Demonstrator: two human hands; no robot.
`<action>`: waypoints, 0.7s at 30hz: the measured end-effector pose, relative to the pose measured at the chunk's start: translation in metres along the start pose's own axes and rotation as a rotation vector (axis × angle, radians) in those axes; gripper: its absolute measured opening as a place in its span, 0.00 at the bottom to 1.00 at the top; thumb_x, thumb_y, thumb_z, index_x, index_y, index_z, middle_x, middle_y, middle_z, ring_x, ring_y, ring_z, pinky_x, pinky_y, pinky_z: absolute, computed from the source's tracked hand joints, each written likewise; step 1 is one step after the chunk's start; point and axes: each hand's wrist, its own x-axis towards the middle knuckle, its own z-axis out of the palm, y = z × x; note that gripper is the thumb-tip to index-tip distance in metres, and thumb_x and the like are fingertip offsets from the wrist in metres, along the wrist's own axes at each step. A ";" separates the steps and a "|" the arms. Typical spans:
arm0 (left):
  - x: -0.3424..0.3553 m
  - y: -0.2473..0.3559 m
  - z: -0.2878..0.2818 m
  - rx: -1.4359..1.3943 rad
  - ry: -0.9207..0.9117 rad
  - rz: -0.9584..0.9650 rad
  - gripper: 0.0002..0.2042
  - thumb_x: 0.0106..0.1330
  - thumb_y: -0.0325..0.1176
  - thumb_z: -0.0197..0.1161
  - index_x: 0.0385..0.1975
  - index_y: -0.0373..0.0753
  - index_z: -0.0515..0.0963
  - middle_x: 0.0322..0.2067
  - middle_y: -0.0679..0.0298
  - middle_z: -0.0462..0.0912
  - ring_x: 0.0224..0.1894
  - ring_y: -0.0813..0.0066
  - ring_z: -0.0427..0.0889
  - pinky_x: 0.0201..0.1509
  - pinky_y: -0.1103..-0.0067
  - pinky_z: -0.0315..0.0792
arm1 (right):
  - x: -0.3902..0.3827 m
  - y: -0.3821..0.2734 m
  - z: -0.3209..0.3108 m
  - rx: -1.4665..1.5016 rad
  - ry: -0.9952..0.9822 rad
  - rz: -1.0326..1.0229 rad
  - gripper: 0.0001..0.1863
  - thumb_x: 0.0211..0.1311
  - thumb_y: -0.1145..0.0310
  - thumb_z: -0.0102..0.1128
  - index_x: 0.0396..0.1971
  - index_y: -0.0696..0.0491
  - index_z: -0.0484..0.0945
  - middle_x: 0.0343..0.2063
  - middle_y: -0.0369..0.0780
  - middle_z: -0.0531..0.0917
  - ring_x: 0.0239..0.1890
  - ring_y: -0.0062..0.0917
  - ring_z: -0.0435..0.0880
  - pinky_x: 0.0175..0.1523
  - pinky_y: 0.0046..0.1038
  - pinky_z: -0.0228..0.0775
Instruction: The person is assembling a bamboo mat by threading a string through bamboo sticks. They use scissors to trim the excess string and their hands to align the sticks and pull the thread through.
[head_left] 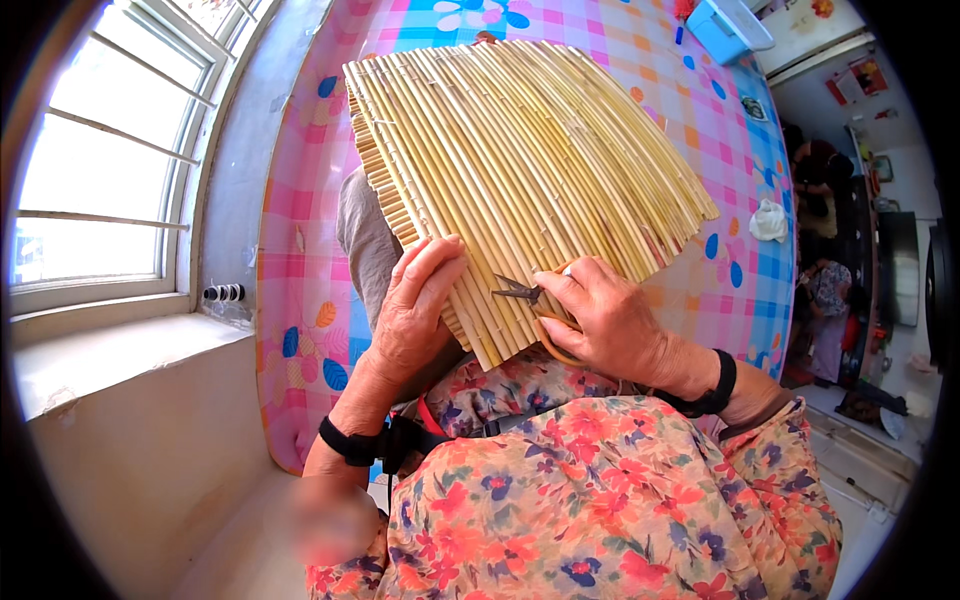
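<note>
Lots of space is covered by a pink-and-blue checked sheet (300, 215), spread out beyond and on either side of the left hand (413, 300) and right hand (608, 312). Off past the left hand, a barred window (105, 170) can be seen, pretty much blown out with light.

Next size down is the stalk mat (530, 150): straw-coloured stalks, laid side by side. It's set straight ahead of both hands, with its near corner poked back between them. Worth noting: the stalks are pointed away from the hands, slanted so the far ends sit further left, and the row is spread off to the right, past the right hand.

A blue box (727, 30) is parked far beyond the right hand, and some crumpled white stuff (768, 221) can be spotted closer in, out to the right.

As for the hands, the mat's left edge is gripped by the left one, fingers bent together over the top; the thumb can't be made out. It's the nearer one, being right on the stalks. The right is curled closed around the handles of small scissors (526, 293), blades parted a little and aimed leftward over the near stalks, roughly toward the left hand. Whether any stalk is touched by them can't be told.
</note>
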 end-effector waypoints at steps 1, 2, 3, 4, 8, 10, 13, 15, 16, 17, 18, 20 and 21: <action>0.000 0.000 0.000 -0.005 0.007 -0.004 0.24 0.46 0.19 0.62 0.49 0.32 0.74 0.55 0.54 0.72 0.60 0.56 0.69 0.67 0.64 0.62 | -0.001 0.001 0.003 0.022 0.003 0.018 0.23 0.49 0.64 0.67 0.46 0.55 0.75 0.32 0.42 0.72 0.37 0.35 0.76 0.42 0.34 0.73; 0.000 0.000 0.000 -0.007 0.011 -0.002 0.24 0.47 0.18 0.62 0.49 0.32 0.74 0.55 0.54 0.72 0.60 0.55 0.69 0.67 0.64 0.62 | -0.001 0.001 0.005 0.045 0.005 0.037 0.23 0.49 0.64 0.67 0.46 0.55 0.75 0.32 0.42 0.72 0.37 0.35 0.76 0.41 0.34 0.73; 0.000 0.000 0.001 -0.007 0.015 -0.002 0.24 0.47 0.18 0.62 0.49 0.32 0.74 0.55 0.54 0.72 0.60 0.55 0.69 0.67 0.65 0.63 | -0.001 0.001 0.006 0.054 0.008 0.035 0.23 0.49 0.64 0.67 0.46 0.54 0.75 0.32 0.42 0.72 0.37 0.35 0.76 0.41 0.34 0.73; -0.001 -0.001 0.001 -0.006 0.019 -0.002 0.24 0.47 0.18 0.62 0.49 0.31 0.74 0.55 0.54 0.72 0.60 0.55 0.69 0.66 0.65 0.63 | 0.000 0.001 0.007 0.064 0.011 0.033 0.23 0.49 0.64 0.67 0.46 0.54 0.75 0.32 0.42 0.72 0.37 0.35 0.77 0.40 0.34 0.73; -0.001 -0.002 0.003 -0.046 0.055 -0.040 0.24 0.47 0.17 0.62 0.49 0.31 0.73 0.55 0.53 0.72 0.60 0.54 0.69 0.65 0.66 0.65 | 0.006 0.004 0.010 0.112 0.003 0.032 0.23 0.49 0.64 0.67 0.47 0.52 0.76 0.32 0.41 0.73 0.37 0.36 0.77 0.39 0.34 0.74; -0.001 -0.003 0.003 -0.046 0.050 -0.046 0.24 0.47 0.17 0.61 0.50 0.31 0.73 0.55 0.53 0.72 0.60 0.54 0.69 0.64 0.66 0.66 | 0.007 0.007 0.015 0.148 0.028 0.032 0.22 0.48 0.64 0.68 0.46 0.51 0.77 0.32 0.41 0.74 0.36 0.35 0.78 0.39 0.34 0.74; -0.002 -0.005 0.004 -0.057 0.056 -0.045 0.24 0.48 0.17 0.61 0.50 0.31 0.73 0.54 0.53 0.72 0.60 0.53 0.69 0.64 0.66 0.66 | 0.008 0.012 0.018 0.222 0.051 0.037 0.22 0.46 0.64 0.68 0.44 0.50 0.78 0.31 0.40 0.74 0.34 0.34 0.79 0.38 0.33 0.74; -0.002 -0.008 0.004 -0.053 0.056 -0.032 0.24 0.48 0.16 0.61 0.50 0.31 0.73 0.54 0.53 0.72 0.60 0.54 0.69 0.64 0.66 0.66 | 0.010 0.016 0.020 0.269 0.051 0.024 0.21 0.45 0.65 0.69 0.42 0.50 0.79 0.30 0.39 0.75 0.33 0.34 0.79 0.37 0.33 0.74; -0.003 -0.009 0.003 -0.051 0.056 -0.025 0.24 0.48 0.16 0.61 0.50 0.31 0.73 0.54 0.53 0.72 0.60 0.54 0.69 0.64 0.66 0.66 | 0.010 0.018 0.021 0.287 0.046 0.009 0.21 0.44 0.65 0.69 0.42 0.50 0.79 0.30 0.39 0.75 0.33 0.34 0.79 0.37 0.33 0.74; -0.003 -0.010 0.002 -0.059 0.052 -0.024 0.24 0.48 0.16 0.60 0.49 0.31 0.73 0.54 0.53 0.72 0.60 0.54 0.70 0.64 0.66 0.66 | 0.011 0.019 0.022 0.306 0.041 -0.007 0.20 0.44 0.66 0.69 0.41 0.50 0.79 0.29 0.39 0.75 0.32 0.34 0.79 0.36 0.33 0.74; -0.003 -0.011 0.002 -0.066 0.049 -0.023 0.23 0.48 0.16 0.60 0.49 0.31 0.74 0.54 0.54 0.72 0.60 0.54 0.70 0.64 0.66 0.66 | 0.012 0.020 0.023 0.340 0.057 -0.030 0.20 0.44 0.66 0.69 0.41 0.50 0.79 0.29 0.39 0.76 0.32 0.34 0.79 0.36 0.33 0.74; -0.002 -0.012 0.001 -0.071 0.059 -0.025 0.23 0.48 0.16 0.60 0.48 0.31 0.74 0.53 0.54 0.72 0.59 0.55 0.70 0.64 0.66 0.66 | 0.015 0.020 0.025 0.408 0.089 -0.078 0.20 0.43 0.67 0.69 0.41 0.50 0.79 0.28 0.39 0.76 0.31 0.34 0.79 0.36 0.33 0.73; 0.000 -0.011 0.002 -0.069 0.071 -0.027 0.23 0.47 0.17 0.60 0.48 0.31 0.74 0.53 0.54 0.73 0.59 0.55 0.71 0.64 0.67 0.66 | 0.015 0.020 0.026 0.433 0.105 -0.097 0.21 0.43 0.68 0.69 0.42 0.51 0.79 0.28 0.39 0.76 0.31 0.33 0.79 0.35 0.32 0.73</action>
